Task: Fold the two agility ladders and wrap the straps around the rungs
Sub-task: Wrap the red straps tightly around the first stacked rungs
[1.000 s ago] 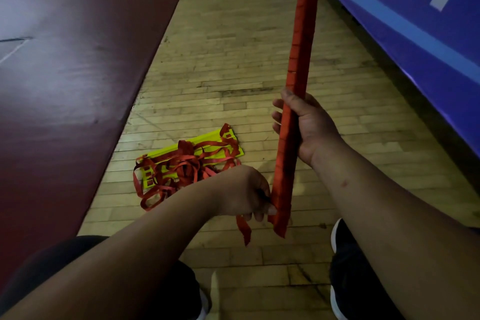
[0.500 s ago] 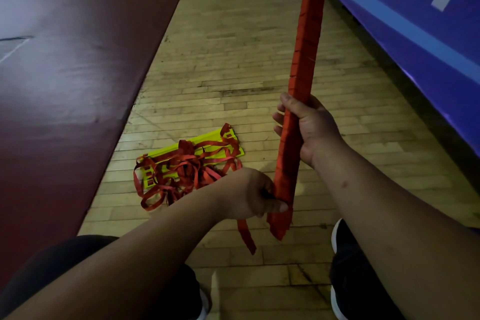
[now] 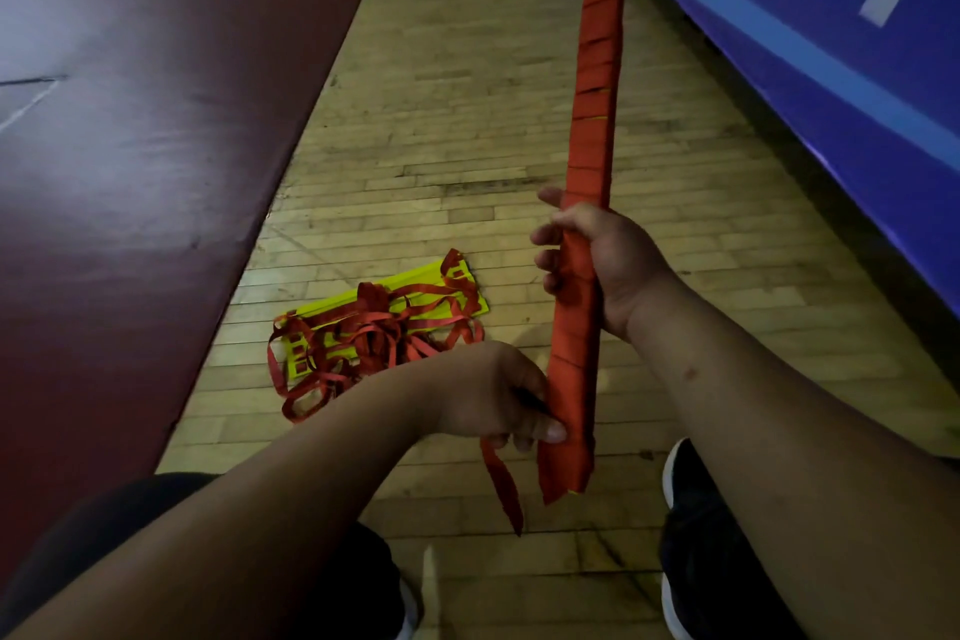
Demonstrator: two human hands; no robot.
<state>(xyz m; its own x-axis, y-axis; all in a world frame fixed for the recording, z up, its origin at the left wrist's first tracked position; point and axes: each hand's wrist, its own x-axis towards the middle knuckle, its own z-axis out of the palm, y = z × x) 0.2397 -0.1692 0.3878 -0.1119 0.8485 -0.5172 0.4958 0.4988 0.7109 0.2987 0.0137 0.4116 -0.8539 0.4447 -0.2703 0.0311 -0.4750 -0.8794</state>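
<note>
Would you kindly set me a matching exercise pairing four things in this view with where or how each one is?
1 wrapped ladder bundle
2 second ladder
3 loose strap end
4 right hand

A lies tangled on the wooden floor
B dangles below the left hand
C grips the bundle's middle
D held upright, red strap wound along it

Pairs: 1-D, 2-A, 3-B, 4-C

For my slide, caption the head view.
Right hand and left hand grip a wrapped ladder; the other ladder lies tangled nearby.
</note>
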